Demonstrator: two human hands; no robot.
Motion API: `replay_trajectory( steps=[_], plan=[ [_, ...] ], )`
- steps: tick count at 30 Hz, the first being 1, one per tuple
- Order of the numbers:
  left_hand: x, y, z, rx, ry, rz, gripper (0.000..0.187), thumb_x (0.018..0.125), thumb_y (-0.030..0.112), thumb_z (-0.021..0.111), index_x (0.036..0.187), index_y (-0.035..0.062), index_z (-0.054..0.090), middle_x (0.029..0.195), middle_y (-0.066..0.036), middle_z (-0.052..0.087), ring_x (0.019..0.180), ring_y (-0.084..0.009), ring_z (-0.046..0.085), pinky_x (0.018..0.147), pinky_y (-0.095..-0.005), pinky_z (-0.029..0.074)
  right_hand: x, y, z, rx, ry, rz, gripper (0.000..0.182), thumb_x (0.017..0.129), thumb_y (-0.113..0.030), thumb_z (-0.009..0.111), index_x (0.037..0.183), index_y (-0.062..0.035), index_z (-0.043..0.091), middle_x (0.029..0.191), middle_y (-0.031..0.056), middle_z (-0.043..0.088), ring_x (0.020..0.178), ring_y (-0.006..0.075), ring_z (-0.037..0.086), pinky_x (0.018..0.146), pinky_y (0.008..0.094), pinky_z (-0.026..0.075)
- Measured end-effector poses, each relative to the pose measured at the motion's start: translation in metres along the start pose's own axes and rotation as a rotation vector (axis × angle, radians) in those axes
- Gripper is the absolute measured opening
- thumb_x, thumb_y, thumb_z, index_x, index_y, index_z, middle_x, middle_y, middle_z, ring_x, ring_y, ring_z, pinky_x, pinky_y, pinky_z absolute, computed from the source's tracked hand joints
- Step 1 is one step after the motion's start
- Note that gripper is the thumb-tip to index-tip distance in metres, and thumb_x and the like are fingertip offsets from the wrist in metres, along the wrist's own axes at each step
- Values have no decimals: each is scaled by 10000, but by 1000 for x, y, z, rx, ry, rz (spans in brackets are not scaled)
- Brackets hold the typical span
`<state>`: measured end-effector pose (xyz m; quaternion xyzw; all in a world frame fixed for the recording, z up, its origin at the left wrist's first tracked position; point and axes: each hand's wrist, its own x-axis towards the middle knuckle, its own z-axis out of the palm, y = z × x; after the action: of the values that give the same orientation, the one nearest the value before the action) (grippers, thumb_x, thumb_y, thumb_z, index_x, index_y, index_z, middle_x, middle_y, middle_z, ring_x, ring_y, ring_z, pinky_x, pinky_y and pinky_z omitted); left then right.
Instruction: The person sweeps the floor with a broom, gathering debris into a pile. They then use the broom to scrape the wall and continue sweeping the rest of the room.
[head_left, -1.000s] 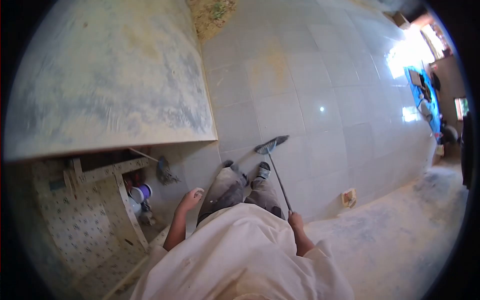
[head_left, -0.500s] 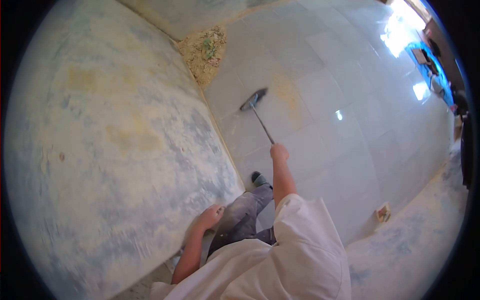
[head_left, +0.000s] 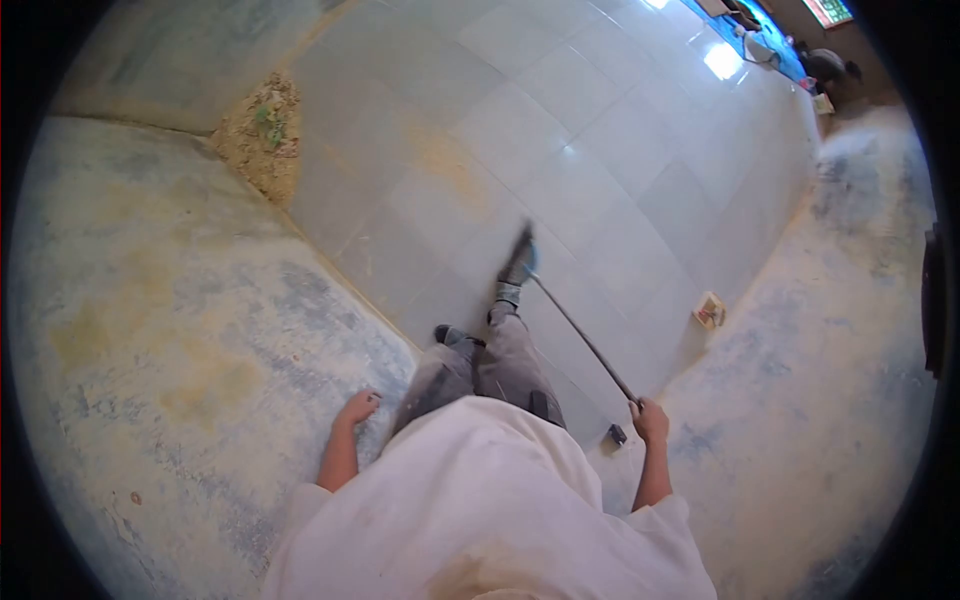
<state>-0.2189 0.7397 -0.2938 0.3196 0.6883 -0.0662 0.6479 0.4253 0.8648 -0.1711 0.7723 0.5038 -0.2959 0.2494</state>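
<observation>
The person's hands are well apart, one on either side of the body. The right hand is closed around the upper end of the broom's handle, while the left hand hangs with loosely bent fingers in front of the plastered wall, with nothing visible in it; whether it touches the plaster cannot be told. With only one hand on the handle, the broom could twist if its bristles snagged on a tile edge. The broom head is blurred and lies right at the toe of the right shoe, touching or just beside it, so a step forward might land on the bristles or trip against them. A small dark object sits near the right hand and could be knocked by a wide swing of the handle or the elbow. Beyond the handle, a small open box by the right-hand wall runs a similar risk. Farther out, the yellowish dust on the tiled floor might make footing slick, and strokes carried too near the loose soil in the corner could drag fresh grit across the tiles.
</observation>
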Motion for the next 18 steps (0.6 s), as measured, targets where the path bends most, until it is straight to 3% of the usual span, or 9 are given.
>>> replay_trajectory(
  steps=[2, 5, 8, 10, 11, 13, 16, 18],
  plan=[
    [4, 39, -26, -3, 176, 44, 286, 806, 179, 522, 1057, 67, 602, 858, -127, 641, 724, -204, 617, 707, -313, 479, -8, 57, -6, -121, 7, 127, 326, 842, -427, 510, 918, -132, 625, 866, 156, 642, 833, 338, 614, 702, 452, 481],
    [3, 111, -55, -72, 296, 157, 276, 822, 168, 511, 1060, 58, 597, 868, -130, 641, 751, -213, 619, 722, -318, 481, 0, 98, -30, -176, 55, 279, 307, 853, -390, 509, 932, -115, 620, 889, 153, 644, 858, 338, 621, 707, 463, 488],
    [-3, 172, -84, 30, 332, 273, 271, 833, 155, 506, 1070, 49, 586, 887, -133, 636, 793, -229, 616, 751, -329, 479, 51, 84, -54, -258, 127, 391, 281, 864, -315, 495, 899, -72, 631, 876, 159, 651, 855, 348, 624, 714, 448, 501],
    [-5, 195, -106, 64, 316, 294, 274, 832, 153, 511, 1077, 54, 582, 901, -134, 633, 817, -235, 613, 768, -331, 476, 117, 65, -45, -309, 129, 336, 254, 865, -215, 467, 888, -39, 648, 898, 171, 653, 836, 340, 639, 687, 440, 517],
    [-4, 203, -117, 98, 308, 326, 276, 830, 150, 515, 1084, 59, 577, 915, -135, 630, 841, -241, 610, 784, -334, 474, 151, 47, -35, -312, 252, 329, 276, 873, -164, 421, 801, -57, 664, 789, 161, 657, 744, 319, 655, 637, 414, 521],
    [-3, 208, -143, 135, 261, 298, 278, 829, 148, 514, 1088, 67, 576, 922, -135, 627, 849, -243, 608, 788, -332, 472, 197, -11, -37, -348, 339, 284, 248, 867, -149, 446, 814, -67, 674, 818, 158, 664, 765, 295, 663, 625, 416, 528],
    [-11, 180, -191, 176, 217, 248, 281, 829, 143, 513, 1095, 80, 576, 928, -134, 623, 858, -244, 605, 791, -332, 471, 214, -129, -67, -468, 314, -42, 211, 833, -104, 503, 737, -61, 687, 745, 135, 666, 673, 285, 667, 568, 379, 538],
    [-9, 155, -223, 134, 257, 246, 278, 830, 135, 514, 1096, 82, 575, 921, -130, 621, 862, -240, 604, 779, -332, 473, 214, -197, -84, -522, 201, -190, 199, 826, -85, 501, 748, -52, 682, 760, 151, 664, 700, 292, 669, 588, 382, 544]
  ],
)
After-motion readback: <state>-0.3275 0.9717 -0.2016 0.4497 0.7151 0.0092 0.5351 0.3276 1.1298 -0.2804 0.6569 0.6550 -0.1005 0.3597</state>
